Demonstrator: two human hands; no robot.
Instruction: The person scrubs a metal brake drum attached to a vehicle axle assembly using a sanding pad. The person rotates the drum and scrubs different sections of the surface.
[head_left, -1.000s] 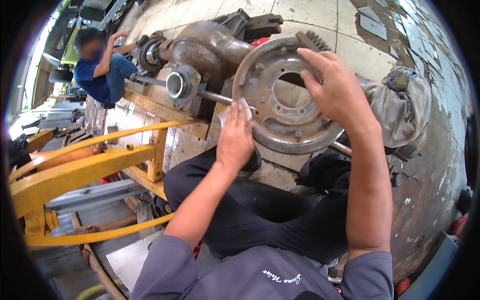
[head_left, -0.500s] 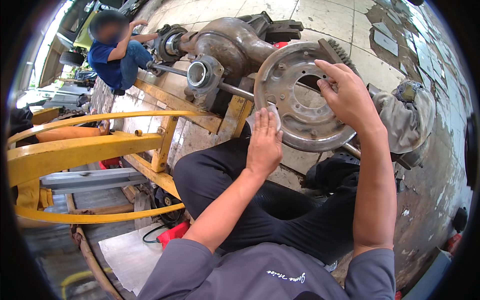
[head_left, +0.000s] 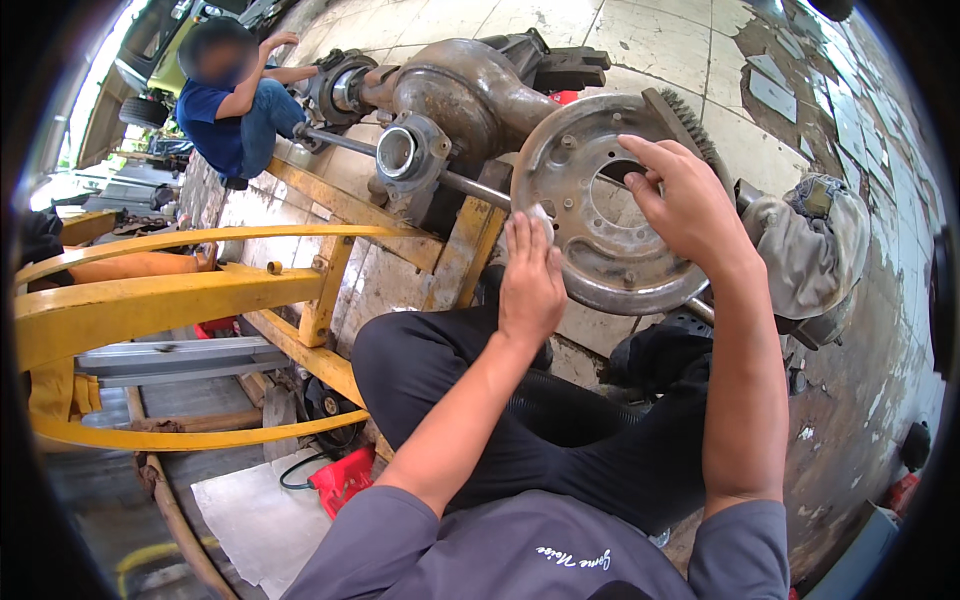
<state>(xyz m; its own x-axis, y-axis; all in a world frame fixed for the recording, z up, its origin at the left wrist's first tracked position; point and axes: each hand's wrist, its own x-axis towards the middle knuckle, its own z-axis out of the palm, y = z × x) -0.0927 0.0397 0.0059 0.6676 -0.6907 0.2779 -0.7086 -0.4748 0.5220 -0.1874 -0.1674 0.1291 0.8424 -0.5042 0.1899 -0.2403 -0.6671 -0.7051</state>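
Head view: right hand (head_left: 690, 205) fingers (head_left: 640, 150) curl over the rim of the round metal backing plate's (head_left: 600, 255) centre hole, gripping it. Left hand (head_left: 530, 280) flat, open, fingertips on the plate's left edge; a second ago it sat lower. Plate hangs beside the axle housing (head_left: 460, 90) on the yellow stand (head_left: 300, 290). Plate steadied, being wiped.
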